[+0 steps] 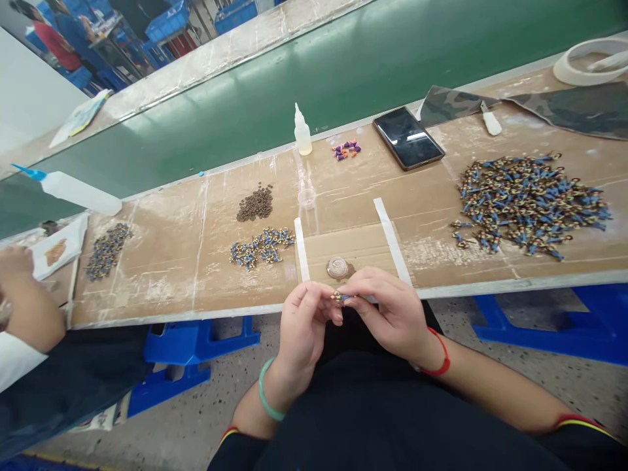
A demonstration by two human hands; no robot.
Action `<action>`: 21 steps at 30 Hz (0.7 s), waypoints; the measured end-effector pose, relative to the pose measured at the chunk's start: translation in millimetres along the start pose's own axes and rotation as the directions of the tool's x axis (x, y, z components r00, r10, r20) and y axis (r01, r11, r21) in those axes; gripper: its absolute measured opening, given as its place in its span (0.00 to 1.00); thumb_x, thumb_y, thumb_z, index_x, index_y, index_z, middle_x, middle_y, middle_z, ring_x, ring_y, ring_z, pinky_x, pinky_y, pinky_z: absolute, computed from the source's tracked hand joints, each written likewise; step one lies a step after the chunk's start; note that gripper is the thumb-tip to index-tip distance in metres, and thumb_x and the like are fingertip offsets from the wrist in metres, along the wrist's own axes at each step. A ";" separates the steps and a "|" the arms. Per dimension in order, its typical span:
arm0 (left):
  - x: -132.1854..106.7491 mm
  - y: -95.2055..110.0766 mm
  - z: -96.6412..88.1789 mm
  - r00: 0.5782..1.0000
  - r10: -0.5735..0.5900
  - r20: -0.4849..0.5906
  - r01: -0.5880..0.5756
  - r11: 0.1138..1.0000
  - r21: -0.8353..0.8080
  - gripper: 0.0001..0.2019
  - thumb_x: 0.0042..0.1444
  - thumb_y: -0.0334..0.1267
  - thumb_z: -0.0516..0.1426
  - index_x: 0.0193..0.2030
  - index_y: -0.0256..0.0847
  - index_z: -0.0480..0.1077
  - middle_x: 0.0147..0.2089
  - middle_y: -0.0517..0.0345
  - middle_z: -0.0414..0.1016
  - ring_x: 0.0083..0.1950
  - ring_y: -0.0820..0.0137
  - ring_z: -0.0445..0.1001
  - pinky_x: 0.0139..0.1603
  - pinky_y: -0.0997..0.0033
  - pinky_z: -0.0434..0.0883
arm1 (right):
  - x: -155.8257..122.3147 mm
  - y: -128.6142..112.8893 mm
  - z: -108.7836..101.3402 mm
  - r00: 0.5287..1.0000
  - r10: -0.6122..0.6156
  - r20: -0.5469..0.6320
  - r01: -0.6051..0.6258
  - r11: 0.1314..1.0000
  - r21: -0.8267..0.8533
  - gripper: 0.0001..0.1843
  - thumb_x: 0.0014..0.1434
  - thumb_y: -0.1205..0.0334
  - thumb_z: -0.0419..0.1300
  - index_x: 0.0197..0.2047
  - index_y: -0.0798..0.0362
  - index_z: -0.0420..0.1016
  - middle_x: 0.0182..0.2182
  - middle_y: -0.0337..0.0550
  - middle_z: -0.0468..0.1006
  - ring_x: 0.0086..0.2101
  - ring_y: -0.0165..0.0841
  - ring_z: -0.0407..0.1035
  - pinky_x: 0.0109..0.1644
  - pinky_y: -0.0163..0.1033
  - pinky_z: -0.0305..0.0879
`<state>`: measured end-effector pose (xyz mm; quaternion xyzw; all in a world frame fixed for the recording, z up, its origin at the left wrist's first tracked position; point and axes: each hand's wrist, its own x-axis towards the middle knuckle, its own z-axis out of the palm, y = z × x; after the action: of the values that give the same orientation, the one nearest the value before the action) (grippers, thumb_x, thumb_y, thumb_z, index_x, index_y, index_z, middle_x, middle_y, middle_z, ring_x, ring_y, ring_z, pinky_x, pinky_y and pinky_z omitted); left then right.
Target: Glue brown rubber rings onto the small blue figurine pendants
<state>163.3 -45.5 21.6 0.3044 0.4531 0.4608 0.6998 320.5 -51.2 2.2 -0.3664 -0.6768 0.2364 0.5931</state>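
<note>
Left hand (304,327) and right hand (392,314) meet at the fingertips, both pinching a tiny blue-and-gold part (338,297) over the near edge of the bench (171,261). Fingers hide most of it; its long axis runs roughly nine-to-three o'clock. A round cap (337,267) sits at twelve o'clock.

Noted from frame centre: dropper bottle (303,131) at 12 o'clock, smartphone (407,137) at 2 o'clock, camouflage cloth (579,104) and tape roll (589,62) farther out at 2 o'clock, brown bead heap (256,203) at 10 o'clock, squeeze bottle (78,191) at 9 o'clock, green conveyor belt (343,65) along the cardboard-covered bench (161,261).
</note>
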 end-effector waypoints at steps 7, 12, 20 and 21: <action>27.7 37.0 -55.7 0.879 0.466 -0.095 -0.368 0.793 0.485 0.15 0.62 0.54 0.67 0.36 0.44 0.80 0.32 0.56 0.80 0.30 0.72 0.73 0.32 0.71 0.72 | -10.9 12.4 -34.5 0.992 0.101 -0.070 -0.115 0.967 -0.228 0.09 0.69 0.69 0.64 0.46 0.45 0.83 0.35 0.41 0.85 0.33 0.36 0.81 0.39 0.38 0.80; 92.4 91.1 -114.1 0.798 0.602 0.024 -0.303 0.366 0.880 0.06 0.57 0.42 0.64 0.36 0.43 0.80 0.38 0.53 0.83 0.40 0.64 0.77 0.43 0.63 0.73 | -24.6 31.6 -58.9 0.949 0.277 -0.148 -0.314 0.853 -0.418 0.11 0.72 0.50 0.65 0.39 0.44 0.84 0.32 0.39 0.86 0.27 0.35 0.80 0.29 0.34 0.76; 164.7 118.2 -137.4 0.869 0.476 0.134 -0.199 0.087 0.976 0.03 0.53 0.32 0.67 0.31 0.44 0.79 0.38 0.55 0.82 0.45 0.60 0.78 0.57 0.54 0.74 | -39.3 42.0 -61.6 0.935 0.323 -0.145 -0.352 0.800 -0.487 0.09 0.69 0.49 0.66 0.40 0.39 0.86 0.34 0.40 0.87 0.30 0.40 0.82 0.31 0.39 0.80; 166.9 117.9 -137.0 0.876 0.458 0.151 -0.200 0.061 0.978 0.04 0.54 0.31 0.67 0.31 0.44 0.79 0.38 0.55 0.82 0.45 0.60 0.78 0.58 0.53 0.74 | -43.1 42.7 -62.0 0.926 0.345 -0.152 -0.374 0.796 -0.476 0.07 0.68 0.50 0.67 0.41 0.38 0.87 0.35 0.41 0.87 0.30 0.41 0.82 0.31 0.40 0.80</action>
<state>21.9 155.3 6.7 0.7292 0.6250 0.2296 0.1579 391.4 -65.3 -45.7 -0.6346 -0.6152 0.1522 0.4423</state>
